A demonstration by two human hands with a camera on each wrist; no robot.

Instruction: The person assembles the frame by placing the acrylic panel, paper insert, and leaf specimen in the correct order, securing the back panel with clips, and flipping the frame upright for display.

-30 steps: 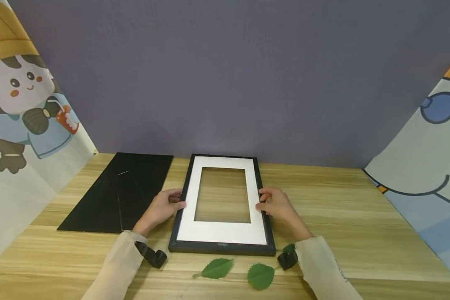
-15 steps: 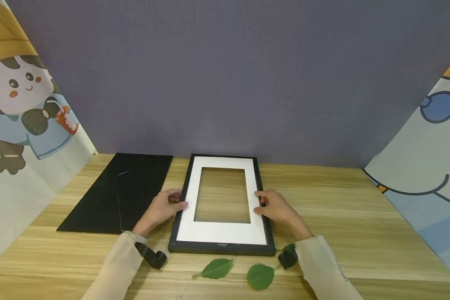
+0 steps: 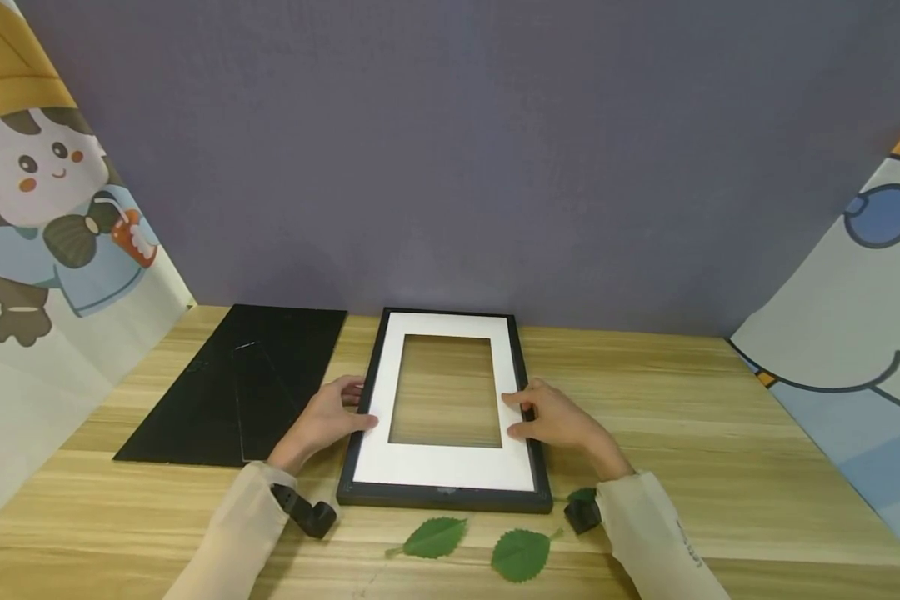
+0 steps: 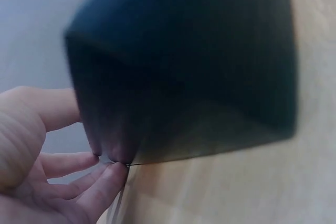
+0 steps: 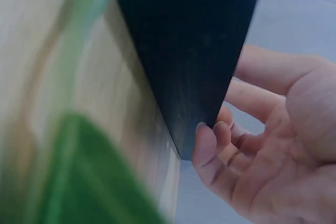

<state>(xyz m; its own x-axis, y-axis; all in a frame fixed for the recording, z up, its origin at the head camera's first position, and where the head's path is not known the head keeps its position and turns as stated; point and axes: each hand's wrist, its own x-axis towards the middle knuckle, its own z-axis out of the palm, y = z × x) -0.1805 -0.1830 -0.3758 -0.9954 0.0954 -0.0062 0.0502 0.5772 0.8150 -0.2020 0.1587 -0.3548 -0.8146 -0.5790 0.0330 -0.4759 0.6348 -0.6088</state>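
A black picture frame [image 3: 446, 497] lies on the wooden table with a white mat [image 3: 442, 467] inside it. Through the mat's window the wood shows. My left hand [image 3: 328, 421] holds the frame's left side, thumb on the mat and fingers against the outer edge. On the opposite side my right hand [image 3: 558, 417] has thumb and index finger over the mat. In the right wrist view its other fingers [image 5: 206, 148] curl against the frame's dark side wall. The left wrist view shows left fingertips [image 4: 113, 174] low on the frame's side, near the table.
A black backing board [image 3: 195, 400] with a stand outlined on it lies left of the frame. Two green leaves, one pointed [image 3: 437, 537] and one rounder [image 3: 521, 555], lie in front. Another leaf [image 3: 583, 494] is partly hidden by the right wrist camera. A grey wall [image 3: 450, 167] stands behind.
My right index finger and thumb have slid inward from the frame's right edge onto the mat and slightly nearer me. The left thumb has also moved a little inward and nearer.
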